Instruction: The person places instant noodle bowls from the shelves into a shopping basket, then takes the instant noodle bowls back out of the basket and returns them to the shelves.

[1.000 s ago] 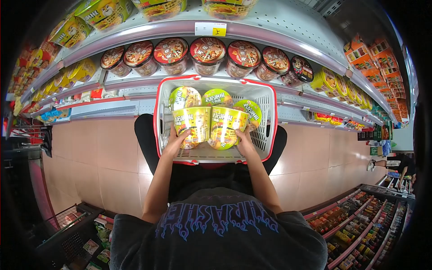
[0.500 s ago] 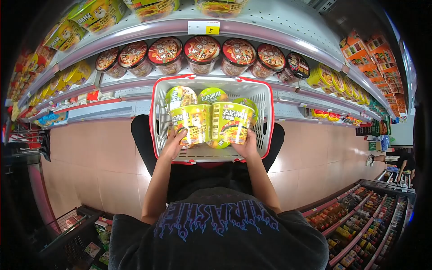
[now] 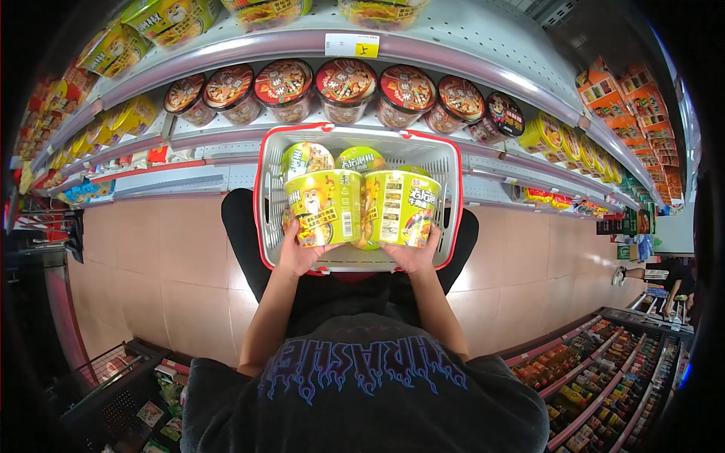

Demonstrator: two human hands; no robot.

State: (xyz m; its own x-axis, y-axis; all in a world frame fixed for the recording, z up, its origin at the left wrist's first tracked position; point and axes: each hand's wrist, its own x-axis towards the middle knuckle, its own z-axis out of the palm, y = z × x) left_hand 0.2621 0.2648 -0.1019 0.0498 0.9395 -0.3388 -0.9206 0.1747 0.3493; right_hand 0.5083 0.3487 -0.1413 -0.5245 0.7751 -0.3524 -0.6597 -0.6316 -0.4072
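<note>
A noodle cup (image 3: 323, 208) in green and yellow print, with a cartoon animal on it, is gripped low on its side by my left hand (image 3: 300, 251). My right hand (image 3: 414, 255) holds a second noodle cup (image 3: 400, 208) around its base. Both cups stand side by side, nearly touching, above a white basket (image 3: 266, 189) with a red rim. Behind them in the basket lie more green noodle cups (image 3: 308, 157), partly hidden by the held ones. My fingers on the far sides of the cups are out of sight.
Red-lidded tubs (image 3: 346, 81) line the shelf beyond the basket, under a price tag (image 3: 352, 46). Green cups (image 3: 170, 19) stand on the upper shelf. A rack of small goods (image 3: 596, 377) is at lower right. A person (image 3: 668, 283) is partly visible at far right.
Both held cups have come up closer to the camera and turned, showing more of their side panels. The shelf view has shifted slightly to the right.
</note>
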